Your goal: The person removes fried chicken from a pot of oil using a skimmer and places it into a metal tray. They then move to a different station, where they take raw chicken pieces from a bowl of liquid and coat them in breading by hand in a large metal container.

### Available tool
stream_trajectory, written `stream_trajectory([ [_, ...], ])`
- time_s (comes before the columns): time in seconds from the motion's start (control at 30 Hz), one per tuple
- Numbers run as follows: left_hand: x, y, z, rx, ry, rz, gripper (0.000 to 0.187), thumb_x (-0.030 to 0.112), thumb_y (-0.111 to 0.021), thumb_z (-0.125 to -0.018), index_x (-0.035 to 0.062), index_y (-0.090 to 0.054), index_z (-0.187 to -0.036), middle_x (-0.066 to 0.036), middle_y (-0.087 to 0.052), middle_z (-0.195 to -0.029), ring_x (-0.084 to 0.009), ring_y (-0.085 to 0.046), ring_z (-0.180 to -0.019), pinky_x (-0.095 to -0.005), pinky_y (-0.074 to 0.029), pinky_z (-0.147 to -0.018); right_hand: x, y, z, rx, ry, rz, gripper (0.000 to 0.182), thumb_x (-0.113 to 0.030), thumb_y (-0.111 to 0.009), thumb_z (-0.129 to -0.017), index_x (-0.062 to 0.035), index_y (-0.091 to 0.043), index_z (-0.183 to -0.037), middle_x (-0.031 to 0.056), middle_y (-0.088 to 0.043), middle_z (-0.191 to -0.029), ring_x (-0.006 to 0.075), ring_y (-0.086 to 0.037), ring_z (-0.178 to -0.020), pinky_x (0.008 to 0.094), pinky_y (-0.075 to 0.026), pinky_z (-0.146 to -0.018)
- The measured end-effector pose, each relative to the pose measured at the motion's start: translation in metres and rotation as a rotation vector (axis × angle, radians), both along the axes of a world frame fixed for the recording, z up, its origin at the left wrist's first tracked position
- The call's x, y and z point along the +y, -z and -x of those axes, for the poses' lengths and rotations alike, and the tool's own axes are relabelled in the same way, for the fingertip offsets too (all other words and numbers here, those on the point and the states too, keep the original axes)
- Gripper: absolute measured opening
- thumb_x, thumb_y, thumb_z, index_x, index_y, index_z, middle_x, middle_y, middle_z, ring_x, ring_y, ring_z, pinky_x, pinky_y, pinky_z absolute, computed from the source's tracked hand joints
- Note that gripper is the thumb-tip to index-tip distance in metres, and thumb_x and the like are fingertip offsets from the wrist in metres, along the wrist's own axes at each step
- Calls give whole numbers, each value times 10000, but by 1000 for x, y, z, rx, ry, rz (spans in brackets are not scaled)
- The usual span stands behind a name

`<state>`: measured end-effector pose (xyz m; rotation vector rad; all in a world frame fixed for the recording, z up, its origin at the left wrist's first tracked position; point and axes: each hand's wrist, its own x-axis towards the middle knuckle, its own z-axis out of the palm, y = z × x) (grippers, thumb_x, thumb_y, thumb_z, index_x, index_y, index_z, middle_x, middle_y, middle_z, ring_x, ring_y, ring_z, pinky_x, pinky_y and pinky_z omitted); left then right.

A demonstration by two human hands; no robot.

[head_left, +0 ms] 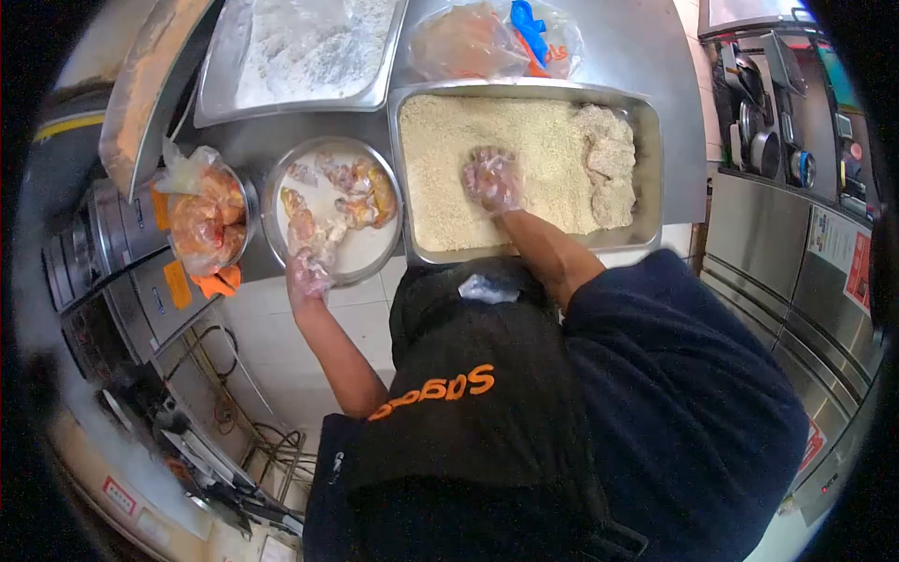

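Observation:
My left hand (309, 274), in a clear plastic glove, is at the near rim of a round metal bowl (399, 220). Its fingers close on the near end of a raw chicken piece (302, 220) above white liquid. More chicken pieces (370, 197) lie in the bowl. My right hand (493, 178), also gloved, presses into pale breadcrumbs (440, 140) in a deep rectangular metal tray (524, 255). Its fingers are curled, and what they hold, if anything, is hidden. Crumb-coated pieces (609, 169) lie along the tray's right side.
A tray (290, 114) of white flour (309, 47) stands at the back left. Behind the crumbs lies a clear plastic bag (468, 42) with a blue knot. Left of the bowl, bagged orange-red pieces (208, 225) sit in a container. Steel cabinets (749, 225) stand at right.

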<state>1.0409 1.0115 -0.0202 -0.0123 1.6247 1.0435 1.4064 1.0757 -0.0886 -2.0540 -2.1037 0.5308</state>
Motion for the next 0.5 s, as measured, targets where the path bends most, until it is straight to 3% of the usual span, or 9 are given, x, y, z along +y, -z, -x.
stream_trajectory([
  [0.1,12,-9,-16,-18,-69,-87,333,195,-466,-829,-7,-508,-1090,-146,-566,-1014,-245,-569,-847,-304,-472,-772,16,-11,1,-108,-4,106,417,-371,-397,-828,-69,-559,-1065,125,-522,-1140,267,-447,-1096,408,-281,-969],
  [0.17,14,-1,-16,-7,80,-216,357,173,-495,-831,-17,-495,-1134,-141,-556,-1050,-222,-562,-876,-292,-469,-775,11,-20,4,-91,86,-64,472,-411,-371,-843,-65,-540,-1116,120,-501,-1192,283,-417,-1145,424,-256,-989],
  [0.2,12,-8,-10,253,400,-81,446,146,-566,-801,-43,-451,-1188,-130,-542,-1095,-213,-554,-935,-291,-455,-815,4,-26,2,-96,73,-73,472,-411,-371,-843,-65,-540,-1116,120,-501,-1192,283,-417,-1145,424,-256,-989],
  [0.23,10,-10,-15,253,387,-91,446,146,-566,-801,-43,-451,-1188,-130,-542,-1095,-213,-554,-935,-291,-455,-815,-1,-35,-2,-59,87,1,501,-437,-402,-830,-50,-535,-1119,143,-503,-1185,283,-443,-1119,413,-300,-955],
  [0.3,16,-20,-37,82,72,-431,462,168,-578,-806,-51,-449,-1192,-112,-539,-1109,-194,-551,-943,-284,-443,-811,9,-52,-7,23,104,135,574,-490,-464,-804,-20,-525,-1127,190,-506,-1172,283,-494,-1068,393,-388,-889],
  [0.33,17,-43,-47,189,86,-321,467,224,-536,-839,-36,-437,-1213,-101,-534,-1125,-176,-544,-955,-274,-441,-797,13,-48,-19,26,91,135,574,-490,-464,-804,-20,-525,-1127,190,-506,-1172,283,-494,-1068,393,-388,-889],
  [0.4,12,-27,-40,96,44,-338,467,241,-527,-845,-26,-437,-1218,-95,-532,-1132,-168,-542,-963,-271,-443,-792,19,-24,-57,235,-258,831,656,-479,-628,-718,8,-505,-1140,193,-544,-1105,265,-554,-947,368,-465,-751],
  [0.43,10,-22,-37,2,21,-369,467,258,-517,-852,-15,-438,-1222,-88,-531,-1138,-161,-539,-971,-267,-445,-788,13,-8,-65,232,-258,836,656,-479,-628,-718,8,-505,-1140,193,-544,-1105,265,-554,-947,368,-465,-751],
  [0.5,13,-22,-39,29,80,-316,461,237,-531,-841,-1,-433,-1224,-71,-538,-1130,-155,-549,-952,-257,-448,-798,15,16,-81,702,-71,900,520,-308,-647,-773,20,-493,-1146,199,-560,-1088,230,-589,-927,343,-454,-817],
])
